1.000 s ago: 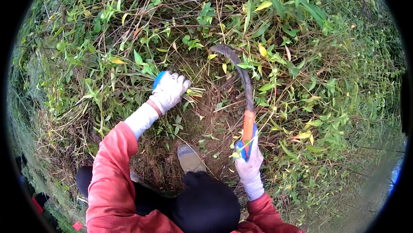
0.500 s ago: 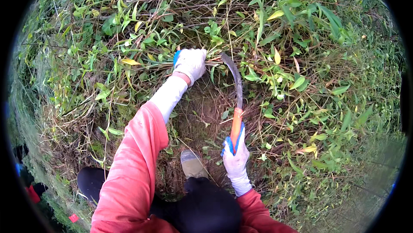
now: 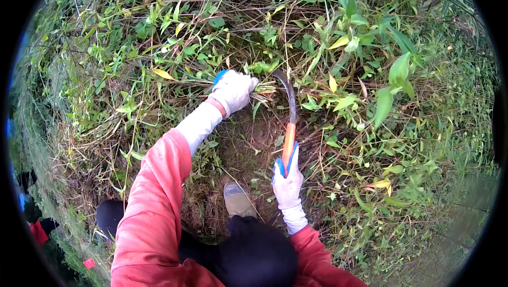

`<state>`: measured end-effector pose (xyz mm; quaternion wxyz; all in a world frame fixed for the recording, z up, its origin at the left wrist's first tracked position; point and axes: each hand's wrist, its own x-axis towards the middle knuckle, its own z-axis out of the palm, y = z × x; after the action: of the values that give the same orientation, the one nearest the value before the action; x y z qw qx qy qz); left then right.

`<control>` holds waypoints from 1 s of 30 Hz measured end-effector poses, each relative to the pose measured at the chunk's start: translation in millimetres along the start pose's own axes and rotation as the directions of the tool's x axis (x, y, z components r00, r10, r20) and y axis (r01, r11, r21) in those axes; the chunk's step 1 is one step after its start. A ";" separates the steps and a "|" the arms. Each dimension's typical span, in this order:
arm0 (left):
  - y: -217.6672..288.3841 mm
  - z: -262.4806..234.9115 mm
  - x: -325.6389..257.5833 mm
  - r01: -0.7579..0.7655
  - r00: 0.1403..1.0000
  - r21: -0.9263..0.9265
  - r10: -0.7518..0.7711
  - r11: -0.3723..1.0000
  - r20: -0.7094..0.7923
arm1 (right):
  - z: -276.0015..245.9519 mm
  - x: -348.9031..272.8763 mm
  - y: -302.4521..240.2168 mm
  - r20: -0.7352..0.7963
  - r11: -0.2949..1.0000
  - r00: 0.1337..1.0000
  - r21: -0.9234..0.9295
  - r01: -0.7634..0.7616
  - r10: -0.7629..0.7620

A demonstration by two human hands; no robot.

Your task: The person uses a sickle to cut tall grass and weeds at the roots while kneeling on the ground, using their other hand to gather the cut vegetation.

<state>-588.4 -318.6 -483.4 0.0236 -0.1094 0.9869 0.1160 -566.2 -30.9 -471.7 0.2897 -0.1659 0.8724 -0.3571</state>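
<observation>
My left hand (image 3: 233, 92), in a white work glove with blue on the palm side, is closed round a bundle of cut grass stems (image 3: 264, 94). The stems' pale ends stick out to the right of the fist, and their leafy part trails off to the left. In my right hand (image 3: 288, 185), gloved the same way, is the orange handle of a sickle (image 3: 291, 104). Its dark curved blade points away from me, with the tip hooking left, close to the stem ends. Whether blade and stems touch I cannot tell.
Tangled weeds and grass (image 3: 174, 38) cover the slope ahead and on both sides. Bare brown soil (image 3: 251, 141) lies between my hands and my boot (image 3: 238, 199). A leafy stalk (image 3: 394, 88) stands up at the right. Something red (image 3: 38, 232) shows at the far left edge.
The left fist has moved slightly down with its bundle, and more cut ends show beside it. The sickle has shifted a little toward me. A leafy stalk at the right now stands out more.
</observation>
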 end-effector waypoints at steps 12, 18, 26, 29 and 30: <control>-30.2 16.7 -56.3 0.024 0.981 0.228 -0.066 0.973 0.181 | -7.3 79.8 -77.1 -0.270 0.835 0.791 -0.144 0.531 -0.550; -27.0 3.8 3.7 0.113 0.930 0.288 0.002 0.951 -0.369 | 18.2 166.9 -91.4 -0.033 0.824 0.937 -0.488 0.288 -0.347; -41.5 3.9 65.7 0.240 0.962 0.221 -0.262 0.945 0.080 | 14.8 86.8 -58.5 -0.030 0.903 0.946 -0.312 0.297 -0.322; -44.7 16.3 60.2 0.197 0.980 0.115 -0.197 0.974 -0.014 | 26.7 104.6 -63.4 -0.043 0.929 0.965 -0.285 0.236 -0.258; -47.0 14.4 61.1 0.195 0.978 0.155 -0.203 0.969 0.043 | 34.5 99.6 -52.7 -0.043 0.943 0.974 -0.263 0.204 -0.222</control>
<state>-637.2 -372.7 -512.4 0.0721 -0.2023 0.9758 0.0415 -617.8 -134.9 -492.2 0.1939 -0.2825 0.8980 -0.2761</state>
